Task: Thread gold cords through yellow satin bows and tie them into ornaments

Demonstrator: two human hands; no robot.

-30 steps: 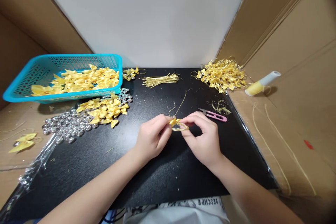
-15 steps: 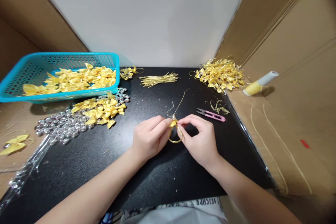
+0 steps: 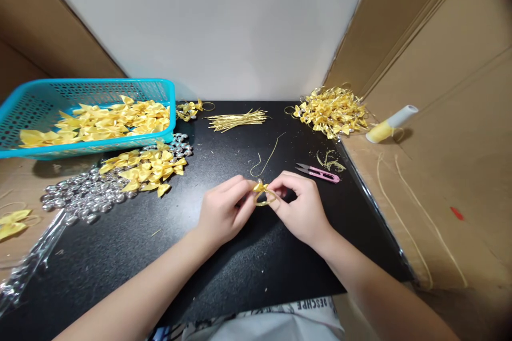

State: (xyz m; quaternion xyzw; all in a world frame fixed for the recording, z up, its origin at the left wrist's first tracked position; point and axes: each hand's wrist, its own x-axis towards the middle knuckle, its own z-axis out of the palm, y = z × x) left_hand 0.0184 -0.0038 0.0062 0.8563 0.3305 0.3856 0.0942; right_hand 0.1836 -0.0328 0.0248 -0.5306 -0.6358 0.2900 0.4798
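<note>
Between my hands is a small yellow ribbon bow (image 3: pixel 260 187) with a silver bead at its top and a gold cord loop (image 3: pixel 264 203) hanging below. My left hand (image 3: pixel 227 206) is closed, its thumb and forefinger pinching the bow's left side. From the right, my right hand (image 3: pixel 301 208) pinches the bow and cord near the knot. The fingertips partly hide the knot. Just beyond the bow, a loose gold cord (image 3: pixel 270 157) curves across the black tabletop (image 3: pixel 192 272). Pink thread snips (image 3: pixel 319 172) lie to the right of it.
A turquoise basket (image 3: pixel 173 109) of yellow bows stands back left. In front are loose bows (image 3: pixel 150 170) and silver beads (image 3: pixel 88 192). Cut gold cords (image 3: pixel 238 120) lie at the back, with finished bows (image 3: pixel 332 112) piled right. Cord scraps (image 3: pixel 330 161) and a tube (image 3: pixel 392 124) are at right.
The bow has tilted in my fingers, so its loop looks flatter and the bead sits lower. Both hands keep their pinch. The whole view has shifted slightly.
</note>
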